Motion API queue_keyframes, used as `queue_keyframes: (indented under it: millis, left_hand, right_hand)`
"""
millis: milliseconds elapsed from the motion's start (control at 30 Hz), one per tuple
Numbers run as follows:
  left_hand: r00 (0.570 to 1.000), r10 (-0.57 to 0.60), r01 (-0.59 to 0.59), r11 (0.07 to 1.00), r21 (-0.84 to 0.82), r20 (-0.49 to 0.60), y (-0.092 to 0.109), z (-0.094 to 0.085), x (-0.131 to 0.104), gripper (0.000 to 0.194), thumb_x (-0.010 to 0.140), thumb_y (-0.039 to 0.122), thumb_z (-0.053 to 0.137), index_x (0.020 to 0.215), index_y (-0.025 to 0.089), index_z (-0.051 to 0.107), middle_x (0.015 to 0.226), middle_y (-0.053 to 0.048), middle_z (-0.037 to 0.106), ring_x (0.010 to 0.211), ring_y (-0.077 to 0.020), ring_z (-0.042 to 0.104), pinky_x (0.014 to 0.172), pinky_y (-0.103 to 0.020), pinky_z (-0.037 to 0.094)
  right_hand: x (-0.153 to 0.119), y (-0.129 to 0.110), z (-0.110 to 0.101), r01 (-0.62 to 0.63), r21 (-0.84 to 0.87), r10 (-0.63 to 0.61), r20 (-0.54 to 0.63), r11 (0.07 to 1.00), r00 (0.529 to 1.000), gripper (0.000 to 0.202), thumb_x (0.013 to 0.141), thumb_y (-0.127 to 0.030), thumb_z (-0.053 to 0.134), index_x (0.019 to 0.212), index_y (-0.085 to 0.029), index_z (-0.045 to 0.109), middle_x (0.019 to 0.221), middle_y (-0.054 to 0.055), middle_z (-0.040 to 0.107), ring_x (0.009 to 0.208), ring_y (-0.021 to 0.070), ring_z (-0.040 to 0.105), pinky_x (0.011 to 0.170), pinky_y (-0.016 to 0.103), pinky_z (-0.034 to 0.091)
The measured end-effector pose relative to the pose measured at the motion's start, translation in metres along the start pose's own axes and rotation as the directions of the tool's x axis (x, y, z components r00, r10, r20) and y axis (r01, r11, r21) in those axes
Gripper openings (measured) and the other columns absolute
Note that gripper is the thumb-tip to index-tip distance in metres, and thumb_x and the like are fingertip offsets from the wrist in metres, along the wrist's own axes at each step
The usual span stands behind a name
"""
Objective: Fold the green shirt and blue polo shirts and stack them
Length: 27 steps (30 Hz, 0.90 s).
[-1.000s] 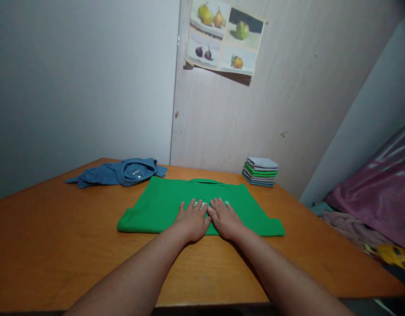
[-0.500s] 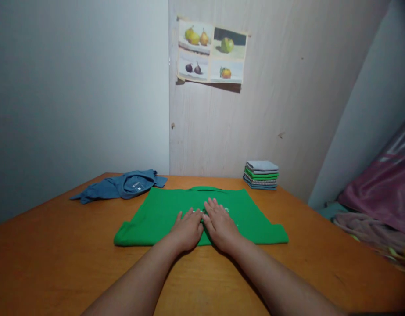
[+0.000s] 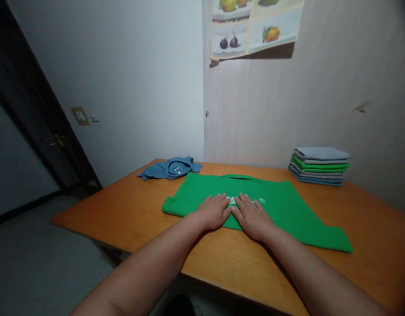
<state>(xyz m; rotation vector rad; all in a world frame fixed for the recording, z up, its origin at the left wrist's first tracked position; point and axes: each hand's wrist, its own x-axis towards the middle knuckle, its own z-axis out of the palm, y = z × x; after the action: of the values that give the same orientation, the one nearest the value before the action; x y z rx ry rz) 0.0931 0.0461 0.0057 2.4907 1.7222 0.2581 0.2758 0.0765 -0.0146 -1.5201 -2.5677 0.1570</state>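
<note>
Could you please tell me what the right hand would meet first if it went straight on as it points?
The right hand rests on the green shirt, so it would first slide over more of that cloth, roughly toward the collar; beyond, probably the wall, though depth is unclear.

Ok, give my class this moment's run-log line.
left hand: flat on green garment; right hand: same; blue garment: crumpled; folded stack: back right
</note>
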Motion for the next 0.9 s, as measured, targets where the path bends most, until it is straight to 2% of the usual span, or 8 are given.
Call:
queue_keyframes:
  millis: [133, 300, 400, 500, 600, 733, 833, 900]
  left_hand:
    - [0.999, -0.04, 0.041, 0.998, 0.052, -0.038, -0.025, -0.006, -0.017, 0.067, 0.098, 0.066, 0.025, 0.15, 0.026, 0.042, 0.16, -0.009, 0.036, 0.148, -0.0296, 0.03, 0.118, -0.054, 0.027]
    - [0.986, -0.126, 0.129, 0.991, 0.02, -0.11, -0.08, -0.021, -0.043, 0.066, 0.095, 0.067, 0.034, 0.141, 0.024, 0.053, 0.154, -0.011, 0.046, 0.144, -0.0311, 0.038, 0.117, -0.049, 0.029]
    - [0.964, -0.212, 0.181, 0.965, -0.192, -0.158, -0.114, -0.034, -0.052, 0.058, 0.089, 0.066, 0.05, 0.121, 0.021, 0.067, 0.135, -0.013, 0.062, 0.129, -0.0336, 0.052, 0.11, -0.048, 0.036]
    - [0.946, -0.28, 0.201, 0.902, -0.383, -0.163, -0.136, -0.048, -0.057, 0.055, 0.09, 0.065, 0.044, 0.101, 0.018, 0.07, 0.104, -0.01, 0.071, 0.1, -0.0269, 0.063, 0.089, -0.039, 0.048]
    - [0.947, -0.296, 0.216, 0.874, -0.436, -0.124, -0.148, -0.056, -0.062, 0.056, 0.091, 0.066, 0.04, 0.092, 0.017, 0.068, 0.088, -0.007, 0.068, 0.082, -0.0207, 0.061, 0.071, -0.031, 0.048]
    - [0.954, -0.3, 0.26, 0.837, -0.481, -0.006, -0.157, -0.059, -0.072, 0.051, 0.079, 0.069, 0.06, 0.075, 0.018, 0.065, 0.068, -0.001, 0.059, 0.062, -0.0149, 0.052, 0.055, -0.026, 0.038]
    - [0.941, -0.315, 0.325, 0.753, -0.572, 0.12, -0.163, -0.059, -0.081, 0.049, 0.07, 0.067, 0.072, 0.074, 0.019, 0.062, 0.065, 0.001, 0.055, 0.059, -0.0132, 0.048, 0.052, -0.024, 0.035]
    - [0.935, -0.319, 0.343, 0.705, -0.621, 0.154, -0.166, -0.058, -0.086, 0.048, 0.068, 0.065, 0.074, 0.077, 0.019, 0.06, 0.066, 0.002, 0.055, 0.06, -0.013, 0.049, 0.053, -0.024, 0.035]
  right_hand:
    - [0.001, 0.0, 0.003, 0.001, -0.019, -0.001, -0.005, 1.0, 1.0, 0.073, 0.101, -0.058, 0.018, 0.156, -0.012, 0.031, 0.164, 0.014, 0.021, 0.152, 0.0296, 0.016, 0.121, 0.052, 0.014]
    - [0.001, -0.003, 0.002, -0.014, -0.027, 0.014, -0.001, 1.0, 1.0, 0.073, 0.101, -0.058, 0.019, 0.157, -0.012, 0.031, 0.164, 0.014, 0.021, 0.152, 0.0292, 0.015, 0.121, 0.051, 0.013]
    - [0.0, -0.004, 0.002, -0.015, -0.025, 0.015, -0.008, 1.0, 1.0, 0.073, 0.101, -0.058, 0.02, 0.157, -0.012, 0.031, 0.164, 0.014, 0.021, 0.152, 0.0293, 0.015, 0.121, 0.051, 0.013]
    - [0.001, -0.004, 0.004, -0.02, -0.021, 0.019, -0.014, 1.0, 1.0, 0.072, 0.101, -0.057, 0.021, 0.156, -0.012, 0.033, 0.164, 0.014, 0.022, 0.152, 0.0296, 0.016, 0.121, 0.052, 0.013]
    - [0.001, -0.004, 0.005, -0.021, -0.013, 0.021, -0.017, 1.0, 1.0, 0.072, 0.1, -0.057, 0.021, 0.155, -0.012, 0.034, 0.164, 0.014, 0.023, 0.152, 0.0295, 0.015, 0.121, 0.052, 0.012]
    - [0.002, -0.002, 0.007, -0.021, -0.014, 0.02, -0.017, 1.0, 1.0, 0.072, 0.1, -0.057, 0.021, 0.155, -0.012, 0.035, 0.164, 0.014, 0.023, 0.152, 0.0292, 0.015, 0.121, 0.051, 0.012]
    - [0.002, -0.001, 0.008, -0.017, -0.023, 0.017, -0.018, 1.0, 1.0, 0.073, 0.1, -0.058, 0.021, 0.155, -0.012, 0.035, 0.164, 0.014, 0.024, 0.152, 0.0297, 0.016, 0.121, 0.051, 0.013]
    - [0.001, -0.001, 0.007, -0.017, -0.025, 0.017, -0.02, 1.0, 1.0, 0.073, 0.099, -0.058, 0.022, 0.155, -0.012, 0.036, 0.164, 0.014, 0.024, 0.152, 0.0298, 0.017, 0.121, 0.052, 0.013]
